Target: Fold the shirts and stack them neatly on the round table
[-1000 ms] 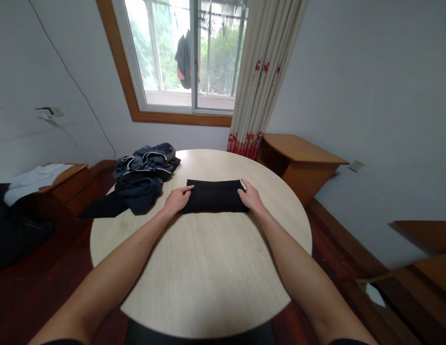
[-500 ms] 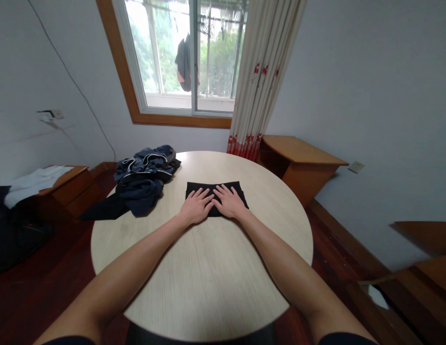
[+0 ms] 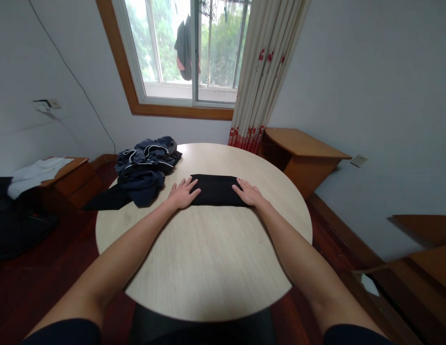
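A black piece of clothing, folded into a flat rectangle, lies on the round table; its exact kind does not show. At its left edge rests my left hand, open, with fingers spread and tips on the cloth. My right hand is open too, lying against the right edge with fingertips on the fabric. Between the hands the folded cloth looks smooth. A loose heap of dark blue and black clothes with white piping sits at the table's left side, apart from both hands.
Part of the heap hangs over the table's left edge. A wooden desk stands behind right, by the patterned curtain and window. To the left is a low wooden cabinet with white cloth on it, near a black bag.
Both hands have slid apart, from the middle of the folded black cloth out to its left and right edges. The view has tipped slightly downward.
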`<state>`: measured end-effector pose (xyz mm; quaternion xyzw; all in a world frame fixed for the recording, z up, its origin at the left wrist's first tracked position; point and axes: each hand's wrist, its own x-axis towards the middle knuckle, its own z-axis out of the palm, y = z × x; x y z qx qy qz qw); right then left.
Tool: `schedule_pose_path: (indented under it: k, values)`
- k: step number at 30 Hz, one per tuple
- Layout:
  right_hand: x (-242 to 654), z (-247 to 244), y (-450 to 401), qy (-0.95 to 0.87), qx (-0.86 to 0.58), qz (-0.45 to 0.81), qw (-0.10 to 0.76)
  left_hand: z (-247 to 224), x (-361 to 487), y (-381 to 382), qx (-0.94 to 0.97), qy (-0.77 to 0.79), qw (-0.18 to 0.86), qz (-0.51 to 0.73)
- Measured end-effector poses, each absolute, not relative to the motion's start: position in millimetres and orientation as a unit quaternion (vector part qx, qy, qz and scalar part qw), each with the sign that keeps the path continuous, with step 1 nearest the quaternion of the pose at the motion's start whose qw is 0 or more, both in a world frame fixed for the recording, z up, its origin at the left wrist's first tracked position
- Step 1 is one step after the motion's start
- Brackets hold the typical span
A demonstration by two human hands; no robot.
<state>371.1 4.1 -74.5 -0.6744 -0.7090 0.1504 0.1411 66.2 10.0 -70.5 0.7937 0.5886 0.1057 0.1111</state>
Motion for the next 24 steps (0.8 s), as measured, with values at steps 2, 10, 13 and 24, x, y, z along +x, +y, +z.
schedule_pose_path:
  k: [2,10,13,24]
  values:
    - [376,-73,2,-0.696,-0.685,0.155,0.15,-69,64,8,0.786,0.6,0.101,0.11]
    - [357,-60,-9,-0.749,-0.621,0.039,0.227,-66,88,-21,0.869,0.473,0.025,0.143]
    - [356,-63,-9,-0.768,-0.61,0.113,0.16,-69,84,-18,0.883,0.454,0.045,0.108]
    - [369,-23,-41,-0.807,-0.545,0.168,0.152,-73,49,8,0.761,0.621,-0.015,0.186]
